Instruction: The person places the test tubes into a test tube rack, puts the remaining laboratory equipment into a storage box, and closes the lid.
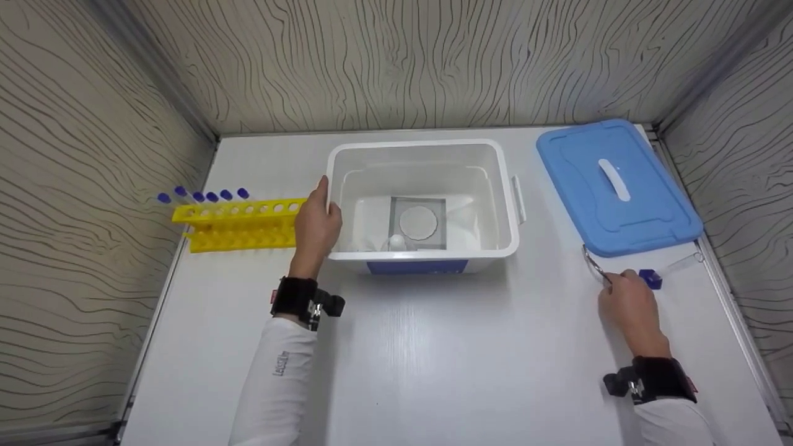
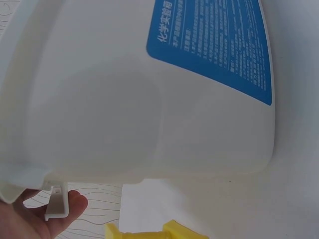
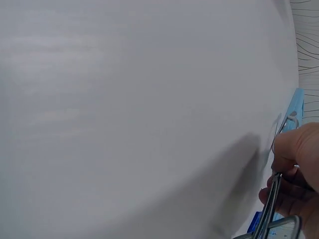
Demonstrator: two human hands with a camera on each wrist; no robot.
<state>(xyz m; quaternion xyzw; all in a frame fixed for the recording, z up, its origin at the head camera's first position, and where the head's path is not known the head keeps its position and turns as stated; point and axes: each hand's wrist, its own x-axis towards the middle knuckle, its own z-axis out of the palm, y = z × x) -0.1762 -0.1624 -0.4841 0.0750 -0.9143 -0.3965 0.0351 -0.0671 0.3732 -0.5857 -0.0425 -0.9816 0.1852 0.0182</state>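
My left hand (image 1: 318, 226) grips the left rim of a white plastic storage box (image 1: 421, 254), beside the side handle (image 2: 58, 201). Inside the box lie a wire gauze with a pale round centre (image 1: 418, 223) and a clear vessel with a white cap (image 1: 397, 241), partly hidden by the front wall. At the right, my right hand (image 1: 629, 306) pinches slim metal tongs (image 1: 596, 264) just over the table, their looped end (image 3: 294, 221) showing below the fingers. A clear measuring cylinder with a blue base (image 1: 650, 279) lies right by that hand.
A yellow test tube rack (image 1: 241, 238) stands left of the box. Several blue-capped tubes (image 1: 212, 196) lean at its back. The blue lid (image 1: 619, 217) with a white handle lies at the back right. Patterned walls (image 1: 372, 68) enclose the table's back and sides.
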